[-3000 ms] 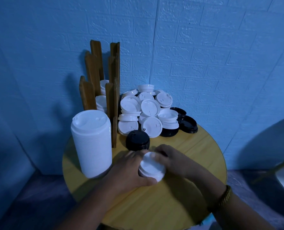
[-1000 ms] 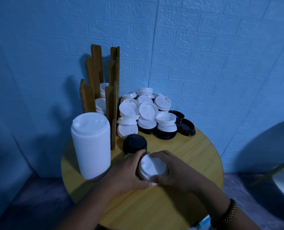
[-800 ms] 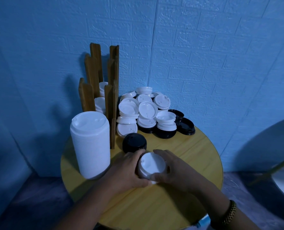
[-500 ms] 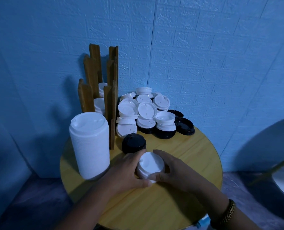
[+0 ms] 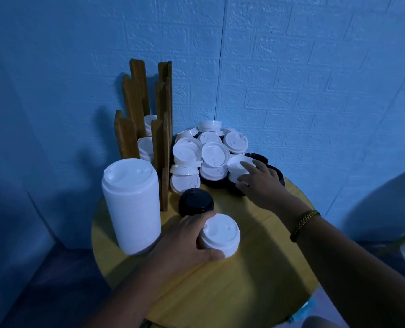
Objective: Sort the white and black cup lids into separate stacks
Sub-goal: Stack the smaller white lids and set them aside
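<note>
A short stack of white lids [image 5: 220, 234] stands on the round wooden table [image 5: 256, 275], and my left hand [image 5: 184, 242] grips its side with curled fingers and thumb. Just behind it sits a short stack of black lids [image 5: 195, 201]. At the back lies a mixed pile of white and black lids [image 5: 211, 155]. My right hand [image 5: 259, 179] reaches over the right side of that pile, fingers spread and touching a white lid [image 5: 237, 167] on its edge. A tall stack of white lids [image 5: 131, 204] stands at the left.
A wooden slotted holder [image 5: 147, 129] with white lids in it stands against the blue brick-pattern wall at back left. Loose black lids [image 5: 258, 157] lie at the pile's right. A pale round object [image 5: 390, 209] sits beyond the table's right edge.
My right hand has left the short white stack and moved back and right to the mixed pile. My left hand still grips the white stack in the same place.
</note>
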Tool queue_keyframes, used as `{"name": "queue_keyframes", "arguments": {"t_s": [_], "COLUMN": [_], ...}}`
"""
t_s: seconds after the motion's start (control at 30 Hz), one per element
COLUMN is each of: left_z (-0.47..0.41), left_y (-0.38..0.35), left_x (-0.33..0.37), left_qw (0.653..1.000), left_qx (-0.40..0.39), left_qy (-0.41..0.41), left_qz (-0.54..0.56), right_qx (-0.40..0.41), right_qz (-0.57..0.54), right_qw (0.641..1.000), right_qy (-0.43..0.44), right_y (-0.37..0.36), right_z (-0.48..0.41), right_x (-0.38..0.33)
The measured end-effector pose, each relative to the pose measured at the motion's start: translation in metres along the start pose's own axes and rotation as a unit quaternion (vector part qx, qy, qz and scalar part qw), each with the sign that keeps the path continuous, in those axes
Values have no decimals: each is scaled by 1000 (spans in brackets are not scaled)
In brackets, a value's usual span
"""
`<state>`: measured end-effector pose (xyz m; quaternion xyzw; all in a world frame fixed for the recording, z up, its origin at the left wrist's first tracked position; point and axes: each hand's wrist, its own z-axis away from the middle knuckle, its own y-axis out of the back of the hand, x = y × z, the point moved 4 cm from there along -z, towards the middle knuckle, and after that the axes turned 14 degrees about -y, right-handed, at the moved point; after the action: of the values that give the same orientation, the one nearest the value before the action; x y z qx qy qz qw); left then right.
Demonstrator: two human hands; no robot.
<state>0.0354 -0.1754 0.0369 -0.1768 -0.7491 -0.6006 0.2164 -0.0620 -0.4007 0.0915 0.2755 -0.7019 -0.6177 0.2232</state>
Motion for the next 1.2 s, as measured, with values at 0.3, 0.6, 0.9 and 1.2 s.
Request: {"name": "queue_keyframes", "arguments": {"t_s": [0.3, 0.6, 0.9, 1.2], "left_z": [0, 1, 3, 4], "left_y": [0, 0, 0, 1], "left_x": [0, -1, -1, 1], "left_qw": [1000, 1000, 1000, 1000], "left_qx": [6, 4, 9, 15], "left_qy": [-2, 1, -3, -6], "left_qz": [16, 21, 27, 19], "right_qx": [94, 58, -150, -33], "right_qz": [-202, -567, -716, -222], "right_qw": [975, 819, 626, 961], "right_qy": [7, -59, -270, -165], "right_y": [18, 13, -30, -4], "right_z": [14, 70, 111, 112], "right_x": [-1, 15, 40, 40]}}
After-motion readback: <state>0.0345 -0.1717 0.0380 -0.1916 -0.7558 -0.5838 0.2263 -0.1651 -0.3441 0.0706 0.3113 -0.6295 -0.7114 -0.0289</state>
